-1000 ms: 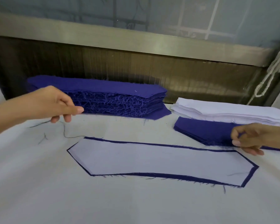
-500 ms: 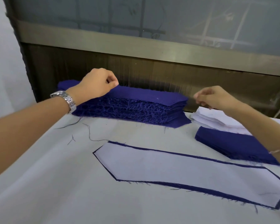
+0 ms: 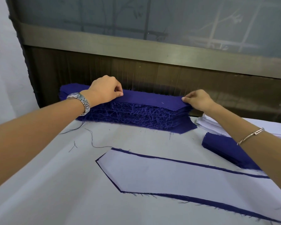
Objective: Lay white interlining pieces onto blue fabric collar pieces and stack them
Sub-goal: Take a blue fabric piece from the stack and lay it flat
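Observation:
A tall stack of blue collar pieces point(image 3: 136, 114) with frayed edges stands at the back of the table. My left hand point(image 3: 104, 90) pinches the top blue piece point(image 3: 152, 99) near its left part. My right hand point(image 3: 197, 99) pinches the same piece at its right end. In front lies a blue collar piece with a white interlining piece point(image 3: 177, 176) laid on it, only a blue border showing. At the right a stack of white interlining pieces point(image 3: 208, 123) sits on a lower blue stack point(image 3: 222, 146), partly hidden by my right forearm.
The table is covered with a white cloth point(image 3: 55, 192) with loose blue threads point(image 3: 91, 137) on it. A dark panel with a metal rail point(image 3: 152, 51) runs right behind the tall stack. A white wall is at the left.
Both hands left the laid piece and reached back to the tall blue stack. The left hand now pinches the top piece, and the right hand moved left from above the white stack to its right end.

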Demonstrator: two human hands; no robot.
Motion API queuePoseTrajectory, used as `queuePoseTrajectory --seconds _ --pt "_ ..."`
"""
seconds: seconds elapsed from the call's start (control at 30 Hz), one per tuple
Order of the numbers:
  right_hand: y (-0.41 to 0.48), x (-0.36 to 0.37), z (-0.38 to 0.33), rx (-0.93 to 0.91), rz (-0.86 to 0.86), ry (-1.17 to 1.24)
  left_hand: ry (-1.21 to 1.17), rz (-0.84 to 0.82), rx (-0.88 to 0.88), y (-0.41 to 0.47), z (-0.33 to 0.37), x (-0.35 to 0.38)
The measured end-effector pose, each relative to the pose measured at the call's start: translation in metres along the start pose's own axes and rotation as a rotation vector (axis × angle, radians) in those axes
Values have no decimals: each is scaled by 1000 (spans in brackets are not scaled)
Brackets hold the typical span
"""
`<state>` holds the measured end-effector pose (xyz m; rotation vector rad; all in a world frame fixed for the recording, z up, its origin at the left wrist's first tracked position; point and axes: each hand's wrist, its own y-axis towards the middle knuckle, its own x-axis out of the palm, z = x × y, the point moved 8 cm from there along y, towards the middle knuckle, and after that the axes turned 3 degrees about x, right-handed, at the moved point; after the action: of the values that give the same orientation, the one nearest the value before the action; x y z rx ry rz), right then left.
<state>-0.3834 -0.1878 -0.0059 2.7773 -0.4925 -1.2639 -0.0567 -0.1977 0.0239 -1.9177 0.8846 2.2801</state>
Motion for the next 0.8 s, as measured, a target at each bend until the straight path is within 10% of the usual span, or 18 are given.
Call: queuePoseTrajectory --seconds 0.8 --pt "-13 -27 -21 -313 322 -89 -160 -64 -83 22 -14 15"
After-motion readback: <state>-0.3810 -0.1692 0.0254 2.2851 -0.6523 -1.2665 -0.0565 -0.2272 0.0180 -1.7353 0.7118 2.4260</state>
